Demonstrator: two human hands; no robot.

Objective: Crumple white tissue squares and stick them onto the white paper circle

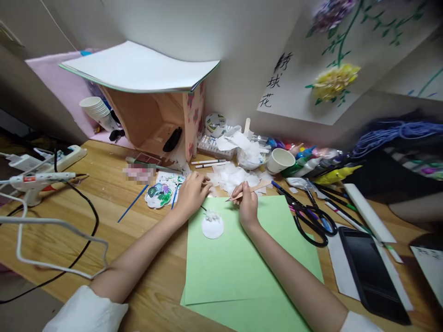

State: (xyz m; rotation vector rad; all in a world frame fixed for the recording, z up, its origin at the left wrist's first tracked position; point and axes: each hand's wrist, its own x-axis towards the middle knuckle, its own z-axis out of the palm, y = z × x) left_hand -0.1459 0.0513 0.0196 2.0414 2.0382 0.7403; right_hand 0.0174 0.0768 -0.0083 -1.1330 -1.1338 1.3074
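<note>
My right hand point(247, 205) is closed round a flat wooden craft stick point(261, 186), whose narrow end points left over the green paper point(238, 267). At the paper's top left edge, my left hand point(194, 191) has its fingers curled together beside the white tissue scraps point(231, 177); whatever they pinch is hidden. Just below it lies a white paper disc point(212, 229) with a small cluster of crumpled white petals point(212, 215) on its upper part. A short dark stem shows between the cluster and my left hand.
Left of the hands are a paint palette point(158, 195), a blue brush point(133, 203) and a hot glue gun point(41, 180) with cables. Scissors point(309, 219), a black phone-like slab point(372, 272), a paper cup point(281, 160) and paint tubes point(304, 161) stand or lie rightward. A fabric-covered box point(155, 110) stands behind.
</note>
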